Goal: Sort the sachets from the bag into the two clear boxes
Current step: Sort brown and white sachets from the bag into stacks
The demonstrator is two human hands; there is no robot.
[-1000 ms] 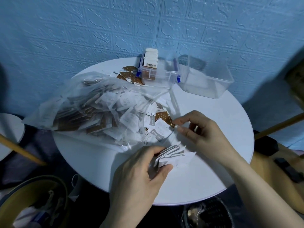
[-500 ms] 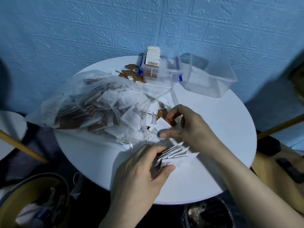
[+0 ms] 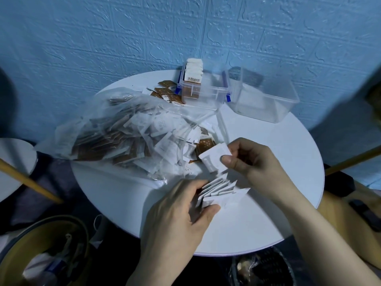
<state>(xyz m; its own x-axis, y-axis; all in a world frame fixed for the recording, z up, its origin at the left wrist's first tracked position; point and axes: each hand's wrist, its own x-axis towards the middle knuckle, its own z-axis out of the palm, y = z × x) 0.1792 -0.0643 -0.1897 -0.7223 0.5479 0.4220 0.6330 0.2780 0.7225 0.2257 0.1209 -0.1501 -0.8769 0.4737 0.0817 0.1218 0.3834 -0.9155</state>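
Observation:
A clear plastic bag [image 3: 115, 133] full of white and brown sachets lies on the left of the round white table [image 3: 268, 213]. My left hand [image 3: 181, 215] grips a fanned stack of white sachets [image 3: 222, 190] near the table's front. Just above the stack, my right hand [image 3: 253, 162] pinches a single white sachet [image 3: 212, 159] at the bag's mouth. At the back stand two clear boxes: the left box [image 3: 208, 93] holds upright brown-and-white sachets, the right box [image 3: 266, 100] looks empty.
Several loose brown sachets [image 3: 167, 93] lie behind the bag next to the left box. A yellow-rimmed bin [image 3: 43, 252] sits on the floor at lower left, a dark basket [image 3: 263, 269] under the table's front edge. Wooden poles [image 3: 28, 180] slant at both sides.
My right hand reached into the sachets at the bag's mouth, picked up one white sachet and lifted it toward the stack. My left hand kept holding the stack in place.

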